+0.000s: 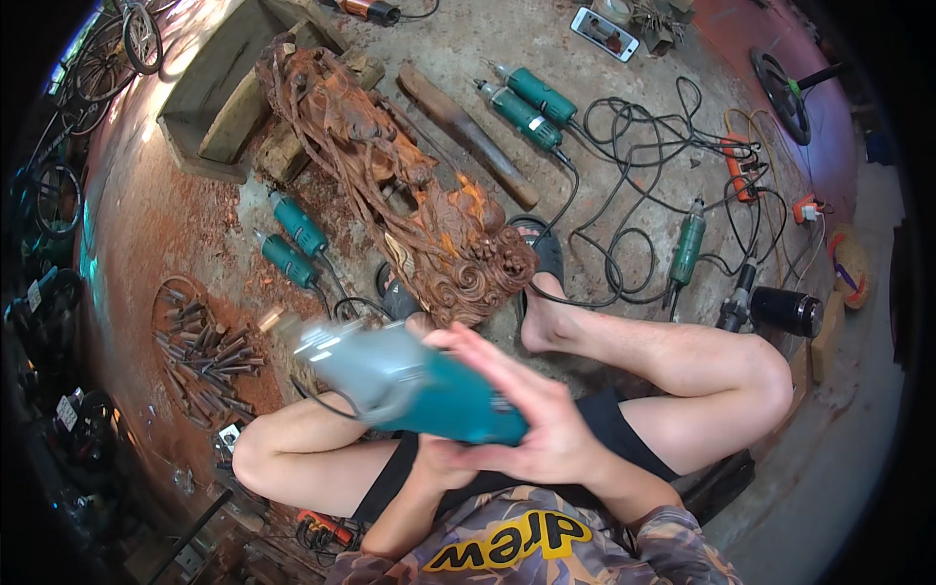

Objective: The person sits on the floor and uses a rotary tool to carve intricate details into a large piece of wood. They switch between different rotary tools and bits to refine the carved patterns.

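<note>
A teal handheld power tool with a grey front, blurred by motion, is held up in front of my lap and points to the left. My left hand grips it from below at its rear end. Against its right side lies my right hand, fingers stretched along the body and thumb under the rear. At the tool's front tip a small pale brown piece shows, too smeared to name. Just beyond the tool, a carved brown wooden sculpture with curled shapes at its near end lies between my feet, its far end by a wooden block.
Teal power tools lie on the floor, with tangled black cords to the right. Wood chisels sit in a round heap at left. Also there are a wooden club, a phone and an orange power strip.
</note>
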Available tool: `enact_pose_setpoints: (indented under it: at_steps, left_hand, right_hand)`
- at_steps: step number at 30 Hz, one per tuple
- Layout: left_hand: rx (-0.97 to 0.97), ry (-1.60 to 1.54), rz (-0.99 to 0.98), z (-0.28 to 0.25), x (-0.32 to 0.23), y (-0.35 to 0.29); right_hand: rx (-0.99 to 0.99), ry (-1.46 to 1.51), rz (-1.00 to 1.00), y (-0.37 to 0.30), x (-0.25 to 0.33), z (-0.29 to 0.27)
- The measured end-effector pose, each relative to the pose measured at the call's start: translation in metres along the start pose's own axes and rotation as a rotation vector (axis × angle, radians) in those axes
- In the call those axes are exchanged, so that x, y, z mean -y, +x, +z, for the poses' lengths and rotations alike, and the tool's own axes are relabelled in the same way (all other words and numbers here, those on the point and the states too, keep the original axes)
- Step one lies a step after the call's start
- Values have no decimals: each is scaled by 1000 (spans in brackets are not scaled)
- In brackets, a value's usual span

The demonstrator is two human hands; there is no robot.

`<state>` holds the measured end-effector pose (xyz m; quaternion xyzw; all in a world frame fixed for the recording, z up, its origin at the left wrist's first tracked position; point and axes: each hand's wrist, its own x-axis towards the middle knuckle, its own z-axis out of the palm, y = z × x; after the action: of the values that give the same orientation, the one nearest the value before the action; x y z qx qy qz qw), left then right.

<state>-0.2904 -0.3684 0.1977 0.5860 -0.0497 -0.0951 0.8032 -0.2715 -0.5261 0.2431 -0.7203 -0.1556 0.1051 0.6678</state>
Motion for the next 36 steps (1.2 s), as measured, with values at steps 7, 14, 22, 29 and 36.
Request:
enact_pose_setpoints:
  at_steps: [7,14,22,29,36]
  left_hand:
    - [595,797,392,0,-16,51]
    - [661,923,-425,-92,-2,19]
    - [-132,1811,-65,-320,-41,-1]
    - [325,1602,-1050,-356,-53,-20]
    - [253,1256,614,-137,-37,73]
  right_hand:
    - [-369,961,47,-93,17,-87]
    - [-753,901,-718,-78,12,-135]
    - [-966,690,-668,-60,55,-152]
    - [-948,421,-378,-103,43,-145]
    - [-661,542,199,-117,29,-82]
